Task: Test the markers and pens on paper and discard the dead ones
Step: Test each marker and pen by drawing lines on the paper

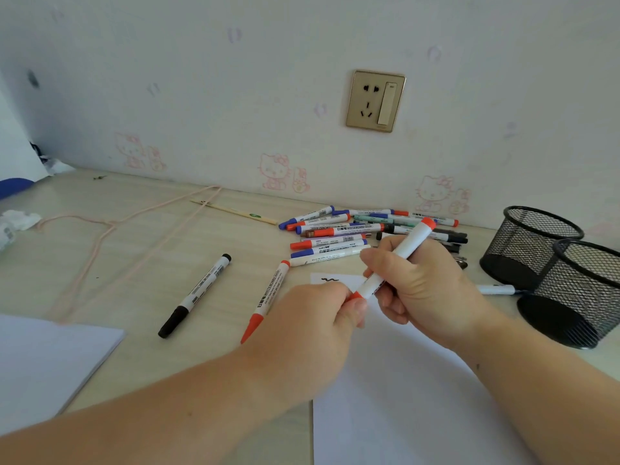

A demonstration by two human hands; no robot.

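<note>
Holding a red marker (399, 260) in your right hand (426, 290), you have the fingers curled round the middle of its white barrel, so the red butt end sticks up and away from you past the knuckles. Your left hand (322, 317) pinches the red cap end (355, 294) between thumb and forefinger, right where the barrel comes out below the right fingers; the two hands almost touch there. Both hover over a white sheet of paper (402, 397), which carries a short black squiggle (330, 280) just beyond your left knuckles.

Left of the hands, a second red marker (266, 300) and a black marker (196, 295) lie apart on the desk (141, 256). A pile of markers (355, 229) sits near the wall behind your hands. Two black mesh pen holders (550, 263) stand to the right, touching each other, with another white marker (496, 289) lying just beside them. A pink clothes hanger (110, 226) rests at far left.
</note>
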